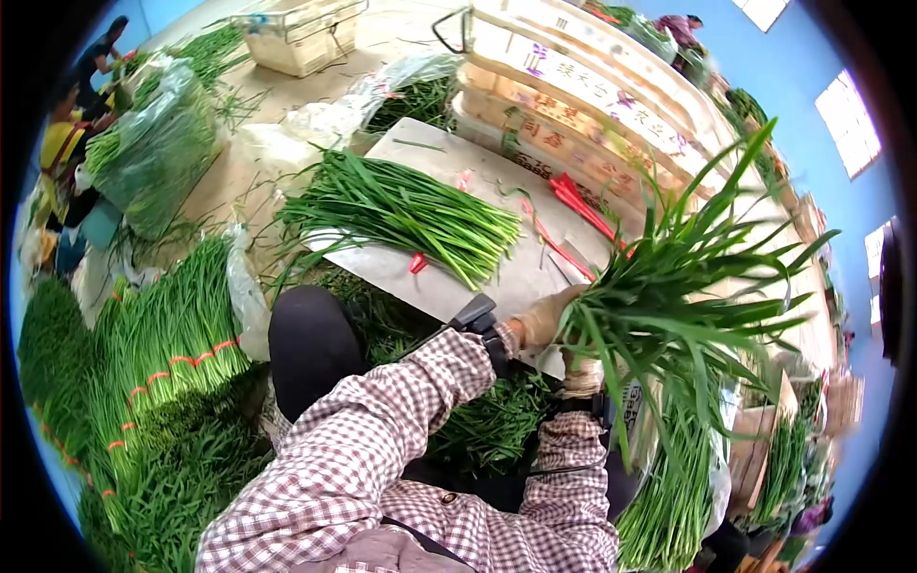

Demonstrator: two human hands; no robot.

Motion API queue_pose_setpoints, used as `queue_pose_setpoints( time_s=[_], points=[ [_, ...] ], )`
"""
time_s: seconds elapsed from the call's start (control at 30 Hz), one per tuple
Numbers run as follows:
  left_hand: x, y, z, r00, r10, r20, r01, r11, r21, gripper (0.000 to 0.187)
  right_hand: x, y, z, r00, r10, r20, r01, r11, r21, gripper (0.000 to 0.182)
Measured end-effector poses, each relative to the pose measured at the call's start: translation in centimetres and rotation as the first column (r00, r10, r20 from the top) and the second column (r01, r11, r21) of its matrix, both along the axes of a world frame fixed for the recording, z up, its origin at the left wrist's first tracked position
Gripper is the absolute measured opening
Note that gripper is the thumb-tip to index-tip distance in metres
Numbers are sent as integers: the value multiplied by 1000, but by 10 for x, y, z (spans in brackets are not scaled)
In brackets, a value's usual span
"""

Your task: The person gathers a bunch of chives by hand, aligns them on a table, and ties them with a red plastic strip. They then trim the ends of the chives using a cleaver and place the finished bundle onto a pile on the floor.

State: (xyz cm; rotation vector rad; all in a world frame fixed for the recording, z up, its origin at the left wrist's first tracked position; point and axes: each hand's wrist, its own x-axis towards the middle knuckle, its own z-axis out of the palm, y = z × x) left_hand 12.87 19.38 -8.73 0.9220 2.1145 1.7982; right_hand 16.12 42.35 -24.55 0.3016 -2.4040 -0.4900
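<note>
Left hand (546, 317), clamped on leafy green bunch (688, 286), off the board's right end; right hand (581, 371) against its underside, finger closure indeterminable; trimmed bundle (411, 215) on board (406, 285).

A person (63, 145) in a yellow top works beside a bulging plastic sack (158, 143), while a lone crate (301, 43) sits on the floor (272, 100) near stacked, lettered crates (573, 95).

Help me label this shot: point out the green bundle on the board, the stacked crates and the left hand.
Green bundle (411, 212): head view, middle of its stalks.
Stacked crates (592, 88): head view, lettered side wall.
Left hand (543, 320): head view, back of the hand.
</note>
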Motion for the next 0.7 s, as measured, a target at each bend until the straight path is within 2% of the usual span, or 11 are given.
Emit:
queue_pose_setpoints(
  time_s=[0.03, 0.07, 0.13, 0.2, 0.23, 0.27, 0.33, 0.37, 0.47, 0.6, 0.7],
  points=[
    [-5, 6, -7, 995, 46, -83, -51, 997, -63, 87, 1, -24, 36, 951, 231, 204, -26, 718, -695, 57],
    [-12, 4, -3, 989, 34, 145, -24, 997, -72, 96, -6, -32, 56, 945, 249, 212, -9, 669, -744, 54],
    [-17, -24, 36, 989, 139, 45, -141, 989, 41, 84, -29, -62, 112, 911, 330, 248, 14, 576, -817, 49],
    [-39, -38, 40, 954, 290, -77, -232, 875, 425, 86, -38, -128, 214, 803, 501, 323, 161, 339, -927, 48],
    [-46, -55, 57, 979, 154, 136, -202, 832, 517, 91, -37, -172, 284, 738, 579, 348, 298, 183, -937, 51],
    [-47, -78, 78, 947, -15, 322, -193, 773, 605, 95, -40, -205, 324, 772, 494, 401, 199, 411, -890, 54],
    [-46, -116, 92, 867, -37, 497, -346, 672, 655, 105, -85, -229, 319, 760, 594, 264, -194, 595, -780, 58],
    [-51, -130, 89, 852, -56, 521, -378, 623, 685, 109, -86, -253, 345, 672, 548, 499, 29, 653, -757, 59],
    [-63, -149, 52, 701, -202, 684, -558, 442, 703, 90, -143, -280, 303, 396, 592, 702, 58, 747, -663, 52],
    [-85, -145, -28, 567, -450, 690, -634, 295, 714, 85, -179, -300, 257, 342, 275, 899, -19, 958, -286, 68],
    [-89, -150, -49, 470, -345, 812, -692, 427, 582, 86, -185, -304, 238, 319, 230, 919, 4, 970, -244, 70]
  ],
)
